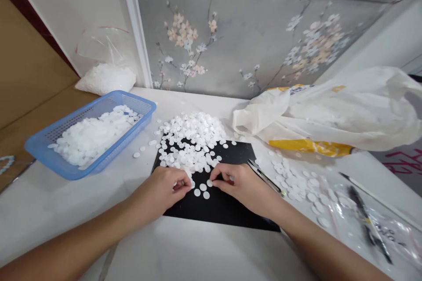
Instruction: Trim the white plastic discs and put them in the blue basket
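Observation:
A black sheet (224,208) lies on the pale surface, with a heap of small white discs (196,128) over its far edge and a smaller pile (187,158) on it. My left hand (169,186) is at the sheet's left side, thumb and index finger pinched on a white disc (192,183). My right hand (235,180) pinches at the edge of another disc (209,182). Between the hands several loose discs (203,187) lie flat on the black sheet.
A blue basket (74,174) of white discs stands at the left, before a clear bag (107,78). Metal tweezers (266,177) lie beside my right hand. At the right are a white plastic bag (323,116), scattered discs (290,180), a black pen (369,224) and clear bags.

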`<state>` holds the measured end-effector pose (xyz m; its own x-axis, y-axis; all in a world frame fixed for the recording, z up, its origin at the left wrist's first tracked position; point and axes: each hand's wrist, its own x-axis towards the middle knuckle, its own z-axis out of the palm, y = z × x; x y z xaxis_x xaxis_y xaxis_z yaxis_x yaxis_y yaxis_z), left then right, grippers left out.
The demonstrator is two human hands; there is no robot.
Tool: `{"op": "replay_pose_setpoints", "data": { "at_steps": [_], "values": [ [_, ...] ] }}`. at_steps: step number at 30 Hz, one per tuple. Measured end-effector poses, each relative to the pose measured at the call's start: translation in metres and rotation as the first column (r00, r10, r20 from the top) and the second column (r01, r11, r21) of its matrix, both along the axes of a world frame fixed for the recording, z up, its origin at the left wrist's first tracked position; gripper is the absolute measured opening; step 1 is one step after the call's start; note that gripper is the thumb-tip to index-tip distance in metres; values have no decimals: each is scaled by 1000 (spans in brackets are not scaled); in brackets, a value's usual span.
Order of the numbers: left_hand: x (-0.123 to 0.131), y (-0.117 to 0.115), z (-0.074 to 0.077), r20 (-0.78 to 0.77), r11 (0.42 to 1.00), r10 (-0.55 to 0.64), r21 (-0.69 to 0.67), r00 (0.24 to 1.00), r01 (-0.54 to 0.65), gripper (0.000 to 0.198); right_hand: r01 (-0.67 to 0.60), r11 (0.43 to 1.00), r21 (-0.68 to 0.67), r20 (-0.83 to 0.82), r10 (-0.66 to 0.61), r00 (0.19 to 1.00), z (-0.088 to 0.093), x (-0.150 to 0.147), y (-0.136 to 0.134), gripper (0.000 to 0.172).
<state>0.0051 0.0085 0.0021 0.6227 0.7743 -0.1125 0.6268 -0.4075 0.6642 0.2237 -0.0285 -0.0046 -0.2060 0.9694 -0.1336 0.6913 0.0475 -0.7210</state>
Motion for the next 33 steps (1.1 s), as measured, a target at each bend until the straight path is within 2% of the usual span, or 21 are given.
{"op": "replay_pose_setpoints", "data": {
  "at_steps": [3, 9, 13, 18, 22, 25, 28, 30, 31, 33],
  "values": [
    [-2, -1, 1, -17, 998, -56, 15, 998, 56, 16, -20, 1000, -20, -15, 20, 1000, -3, -1, 0, 9],
    [-1, -1, 2, -59, 998, -15, -60, 998, 12, 13, -21, 1000, 23, -33, 22, 999, -4, -3, -2, 13],
    [-4, 3, 3, -32, 995, -6, -97, 999, 3, 13, 74, 997, 6, -22, -74, 997, -2, -3, 0, 17],
    [-4, 4, 5, -5, 999, -13, -37, 1000, 13, 19, 171, 983, -68, -75, -176, 982, -4, 2, 4, 19],
    [-3, 1, 4, -108, 998, -17, 54, 994, 23, 20, 189, 980, -58, -52, -192, 980, -5, 4, 6, 15],
    [-4, -2, 0, -111, 991, -23, 130, 994, 37, 16, 198, 975, -96, -216, -215, 953, -4, 3, 6, 13],
    [-4, -3, -4, -93, 979, -73, 181, 993, 89, 18, 150, 948, -281, -519, -282, 807, -3, 4, 6, 15],
    [-4, -3, -7, -110, 967, -102, 222, 989, 124, 17, 76, 930, -359, -622, -299, 724, -3, 5, 7, 15],
    [-4, -3, -8, -123, 960, -110, 245, 986, 138, 17, 59, 932, -358, -633, -288, 718, -3, 5, 7, 14],
    [-5, -3, -9, -149, 942, -124, 294, 981, 164, 18, 81, 956, -283, -577, -237, 782, -3, 6, 7, 8]
  ]
}}
